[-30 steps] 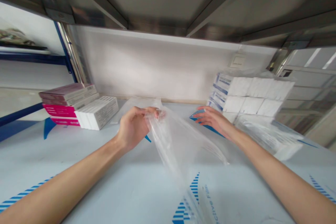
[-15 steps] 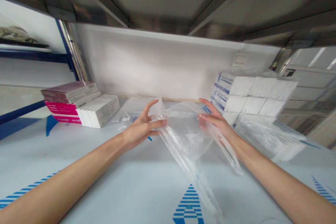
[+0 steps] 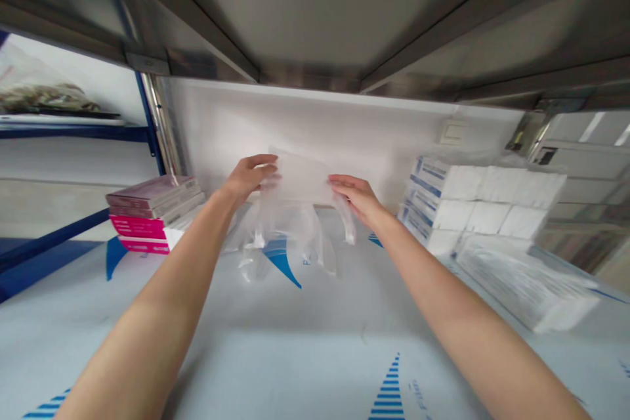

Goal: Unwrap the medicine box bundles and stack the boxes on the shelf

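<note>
A clear plastic bag [image 3: 302, 180] hangs between my two hands, raised near the back wall, its loose strips drooping toward the shelf. My left hand [image 3: 251, 177] pinches its left upper edge between thumb and fingers. On the opposite side, my right hand [image 3: 358, 195] grips the right edge, fingers pressed together. Beneath and behind it, more clear plastic [image 3: 243, 230] seems to lie on the shelf surface, though the see-through layers are hard to tell apart.
Pink and white boxes [image 3: 147, 216] are stacked at left, partly behind my left arm. Plastic-wrapped white boxes [image 3: 485, 203] stand at right, with a wrapped white pack [image 3: 526, 282] in front. A metal shelf [image 3: 305, 13] hangs low overhead. Blue-printed film covers the surface [image 3: 275, 354].
Both hands have moved up and away toward the back wall, carrying the bag. It now hangs higher and more spread out. The view has shifted slightly.
</note>
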A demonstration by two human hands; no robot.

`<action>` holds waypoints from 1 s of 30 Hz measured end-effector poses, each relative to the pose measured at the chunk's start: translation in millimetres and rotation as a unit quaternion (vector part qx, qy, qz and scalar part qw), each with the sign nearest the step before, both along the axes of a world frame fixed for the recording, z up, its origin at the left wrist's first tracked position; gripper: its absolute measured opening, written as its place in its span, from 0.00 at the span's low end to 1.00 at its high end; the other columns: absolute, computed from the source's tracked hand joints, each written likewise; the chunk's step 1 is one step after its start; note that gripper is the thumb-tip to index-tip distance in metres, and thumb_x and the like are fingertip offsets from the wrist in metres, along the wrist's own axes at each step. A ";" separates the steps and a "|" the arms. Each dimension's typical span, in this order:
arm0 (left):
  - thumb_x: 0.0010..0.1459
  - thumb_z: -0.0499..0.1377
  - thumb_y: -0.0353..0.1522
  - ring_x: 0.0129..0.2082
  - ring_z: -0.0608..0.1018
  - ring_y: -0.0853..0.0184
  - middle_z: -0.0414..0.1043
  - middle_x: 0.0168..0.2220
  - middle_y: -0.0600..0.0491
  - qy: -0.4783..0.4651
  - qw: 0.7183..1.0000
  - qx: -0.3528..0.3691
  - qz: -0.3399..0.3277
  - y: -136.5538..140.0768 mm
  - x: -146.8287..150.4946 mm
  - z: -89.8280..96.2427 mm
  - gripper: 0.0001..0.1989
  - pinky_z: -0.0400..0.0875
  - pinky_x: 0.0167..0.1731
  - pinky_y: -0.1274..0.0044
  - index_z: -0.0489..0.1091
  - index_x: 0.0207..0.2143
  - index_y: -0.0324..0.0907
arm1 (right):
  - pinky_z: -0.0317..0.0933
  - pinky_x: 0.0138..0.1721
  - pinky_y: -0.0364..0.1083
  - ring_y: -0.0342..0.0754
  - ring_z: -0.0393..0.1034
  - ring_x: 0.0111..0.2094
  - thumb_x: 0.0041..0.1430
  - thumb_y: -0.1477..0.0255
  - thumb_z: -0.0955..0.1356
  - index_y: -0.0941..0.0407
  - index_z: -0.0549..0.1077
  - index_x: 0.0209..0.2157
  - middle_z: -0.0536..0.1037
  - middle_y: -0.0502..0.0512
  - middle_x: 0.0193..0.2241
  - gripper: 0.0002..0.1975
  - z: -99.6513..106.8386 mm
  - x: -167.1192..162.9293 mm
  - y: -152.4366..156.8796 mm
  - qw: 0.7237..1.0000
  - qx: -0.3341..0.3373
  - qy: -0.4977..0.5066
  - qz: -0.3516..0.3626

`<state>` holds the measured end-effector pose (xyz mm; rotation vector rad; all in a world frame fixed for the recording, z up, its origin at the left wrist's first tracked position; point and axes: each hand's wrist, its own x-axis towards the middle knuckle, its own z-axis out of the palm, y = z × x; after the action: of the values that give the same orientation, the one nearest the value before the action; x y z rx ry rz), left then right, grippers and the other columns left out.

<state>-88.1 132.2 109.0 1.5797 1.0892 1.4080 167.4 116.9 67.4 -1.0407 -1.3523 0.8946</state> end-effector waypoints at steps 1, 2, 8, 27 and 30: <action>0.42 0.67 0.33 0.30 0.80 0.62 0.77 0.31 0.50 0.020 1.000 -0.005 0.008 5.2 -6.3 -4.6 0.22 0.73 0.32 0.71 0.75 0.43 0.42 | 0.67 0.36 0.45 0.46 0.74 0.36 0.48 0.72 0.73 0.53 0.79 0.41 0.82 0.55 0.41 0.15 -5.6 -8.8 7.8 1.000 -0.007 -0.014 -0.006; 0.41 0.67 0.32 0.29 0.79 0.62 0.77 0.29 0.51 0.044 0.999 -0.008 0.018 10.3 -12.1 -10.1 0.25 0.73 0.32 0.71 0.74 0.46 0.42 | 0.66 0.34 0.44 0.46 0.73 0.34 0.48 0.73 0.73 0.54 0.79 0.41 0.82 0.55 0.40 0.15 -11.6 -17.1 14.6 0.999 -0.015 -0.028 -0.010; 0.35 0.68 0.26 0.38 0.79 0.57 0.76 0.35 0.51 0.225 0.965 -0.004 0.134 42.3 -37.3 -42.2 0.21 0.73 0.41 0.71 0.76 0.38 0.43 | 0.66 0.30 0.45 0.43 0.70 0.25 0.49 0.77 0.72 0.57 0.78 0.40 0.80 0.55 0.32 0.13 -43.6 -53.5 39.3 0.985 -0.061 -0.149 -0.055; 0.65 0.59 0.37 0.49 0.76 0.59 0.70 0.53 0.46 0.530 0.838 -0.113 0.067 34.9 -29.9 -41.7 0.17 0.75 0.47 0.63 0.68 0.54 0.41 | 0.66 0.41 0.44 0.51 0.75 0.42 0.41 0.83 0.72 0.54 0.75 0.47 0.80 0.56 0.41 0.27 -57.0 -71.6 35.5 0.905 -0.117 -0.371 -0.175; 0.65 0.60 0.37 0.46 0.77 0.60 0.71 0.52 0.47 0.510 0.850 -0.116 0.062 32.8 -25.9 -32.0 0.18 0.76 0.45 0.64 0.68 0.54 0.40 | 0.67 0.37 0.42 0.48 0.76 0.37 0.42 0.81 0.72 0.54 0.76 0.45 0.80 0.53 0.36 0.25 -48.6 -63.6 38.6 0.917 -0.120 -0.342 -0.166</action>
<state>-114.0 165.0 77.0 2.1248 1.8897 0.3652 103.8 155.5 18.8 -1.8295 -1.5762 0.4486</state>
